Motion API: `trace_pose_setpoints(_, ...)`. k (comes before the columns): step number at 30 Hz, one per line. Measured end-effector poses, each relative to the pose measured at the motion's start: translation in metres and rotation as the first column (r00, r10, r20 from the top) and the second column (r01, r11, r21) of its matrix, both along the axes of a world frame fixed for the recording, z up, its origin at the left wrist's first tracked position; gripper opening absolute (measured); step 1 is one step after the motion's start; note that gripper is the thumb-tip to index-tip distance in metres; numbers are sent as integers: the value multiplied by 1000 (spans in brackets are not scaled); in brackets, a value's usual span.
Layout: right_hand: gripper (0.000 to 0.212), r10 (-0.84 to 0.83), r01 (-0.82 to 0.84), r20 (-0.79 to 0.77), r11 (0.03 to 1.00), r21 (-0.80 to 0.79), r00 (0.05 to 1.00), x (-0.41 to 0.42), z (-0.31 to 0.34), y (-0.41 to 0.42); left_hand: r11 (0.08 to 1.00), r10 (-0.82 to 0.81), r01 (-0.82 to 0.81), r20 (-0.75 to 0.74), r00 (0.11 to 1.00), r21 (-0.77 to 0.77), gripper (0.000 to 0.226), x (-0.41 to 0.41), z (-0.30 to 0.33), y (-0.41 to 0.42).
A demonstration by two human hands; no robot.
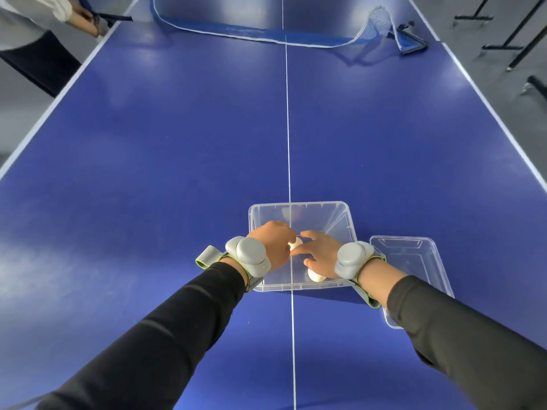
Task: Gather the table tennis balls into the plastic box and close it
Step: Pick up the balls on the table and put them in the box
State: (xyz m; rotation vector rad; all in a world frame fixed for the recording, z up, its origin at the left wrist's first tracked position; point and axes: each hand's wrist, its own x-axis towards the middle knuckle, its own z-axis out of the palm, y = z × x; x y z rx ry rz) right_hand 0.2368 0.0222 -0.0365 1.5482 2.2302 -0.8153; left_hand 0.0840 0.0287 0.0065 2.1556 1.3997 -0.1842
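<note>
A clear plastic box (299, 207) stands open on the blue table, just ahead of me on the white centre line. Both my hands are inside it. My left hand (273, 245) curls over a white table tennis ball (295, 243), which shows between its fingers. My right hand (318, 253) has its fingers spread, and another white ball (315, 276) lies under its palm near the box's front wall. Whether that ball is gripped I cannot tell. The clear lid (414, 261) lies upside down on the table, right of the box, partly under my right forearm.
The blue table tennis table (177, 143) stretches ahead. Its net (266, 34) sags loose across the far end. Another person's sleeve and hand (74, 16) are at the far left corner. Black metal stands (503, 31) are on the floor to the right.
</note>
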Motion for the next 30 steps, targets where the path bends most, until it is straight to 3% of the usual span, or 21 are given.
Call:
trace_pose_setpoints(12,36,-169,192,-179,974,120,969,-4,38,-43,1000,-11,10,82,997,6,33,-9,12,-27)
trace_pose_setpoints(19,32,-199,233,-195,957,173,960,-1,54,-70,999,-30,26,135,990,28,32,-5,26,-54)
trace_pose_setpoints(30,36,-205,272,-262,929,250,943,10,66,-128,992,90,-105,183,979,69,44,-2,26,-121)
